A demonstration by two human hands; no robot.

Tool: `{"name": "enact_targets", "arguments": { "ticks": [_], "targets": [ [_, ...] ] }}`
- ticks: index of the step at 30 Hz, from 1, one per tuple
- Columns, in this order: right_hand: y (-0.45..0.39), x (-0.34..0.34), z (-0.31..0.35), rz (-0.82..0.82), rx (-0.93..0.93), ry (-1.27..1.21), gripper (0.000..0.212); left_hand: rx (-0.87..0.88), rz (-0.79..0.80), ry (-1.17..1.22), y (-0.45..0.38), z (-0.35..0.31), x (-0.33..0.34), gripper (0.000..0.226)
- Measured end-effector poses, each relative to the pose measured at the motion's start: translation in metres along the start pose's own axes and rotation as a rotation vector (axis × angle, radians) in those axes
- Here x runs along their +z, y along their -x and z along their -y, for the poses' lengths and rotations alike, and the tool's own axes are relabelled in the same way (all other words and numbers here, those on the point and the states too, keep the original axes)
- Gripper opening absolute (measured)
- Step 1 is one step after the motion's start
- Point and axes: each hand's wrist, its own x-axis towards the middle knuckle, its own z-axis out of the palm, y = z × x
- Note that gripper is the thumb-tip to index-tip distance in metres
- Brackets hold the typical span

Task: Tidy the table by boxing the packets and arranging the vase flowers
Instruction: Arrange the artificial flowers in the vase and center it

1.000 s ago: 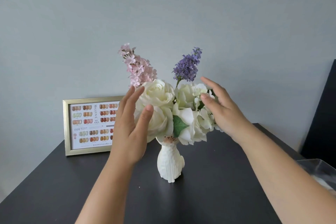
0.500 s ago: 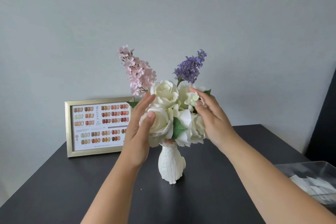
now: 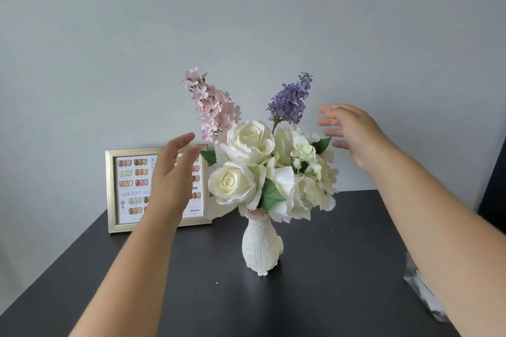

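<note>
Grey wall (image 3: 109,35) fills the background behind a dark surface (image 3: 315,295), and a white vase (image 3: 260,249) stands upright near the middle of that surface. White roses (image 3: 246,161) crowd the vase's mouth; above them a pink flower spike (image 3: 212,107) leans to the vase's left and a purple flower spike (image 3: 290,100) leans to its right. Behind and to the left of the vase, a gold picture frame (image 3: 112,189) holding a colour chart stands against the wall. Well to the right of the vase, at the picture's edge, lies a clear plastic box (image 3: 423,295), partly hidden by the right forearm. The left hand (image 3: 171,180) hovers just left of the roses, fingers spread and holding nothing. The right hand (image 3: 353,134) hovers just right of the purple spike, fingers likewise spread and empty, apart from the blooms.
</note>
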Motion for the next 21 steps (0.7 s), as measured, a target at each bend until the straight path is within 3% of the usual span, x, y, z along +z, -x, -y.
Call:
{"name": "enact_targets", "arguments": {
  "ticks": [2,4,8,10,12,16,20,21],
  "targets": [
    [-0.02,0.005,0.003,0.139,0.191,0.028,0.024,-0.075,0.129,-0.077,-0.016,-0.004,0.002,0.022],
    [-0.035,0.016,0.004,0.224,0.252,0.15,0.023,-0.056,0.246,-0.142,-0.028,-0.008,0.006,0.011],
    [-0.05,0.036,0.013,0.369,0.224,0.436,0.022,-0.047,0.401,-0.167,-0.048,-0.015,0.012,0.065],
    [-0.056,0.043,0.019,0.429,0.24,0.451,0.023,-0.073,0.441,-0.135,-0.057,-0.02,0.016,0.07],
    [-0.061,0.048,0.023,0.49,0.268,0.444,0.013,-0.104,0.461,-0.11,-0.065,-0.022,0.019,0.065],
    [-0.066,0.053,0.021,0.581,0.276,0.383,0.02,-0.155,0.516,-0.048,-0.086,-0.022,0.024,0.032],
    [-0.072,0.053,0.012,0.567,0.118,0.278,0.028,-0.073,0.559,-0.254,-0.103,-0.019,0.024,0.013],
    [-0.072,0.053,0.01,0.556,0.073,0.262,0.031,-0.056,0.561,-0.325,-0.105,-0.017,0.024,0.016]
  ]
}}
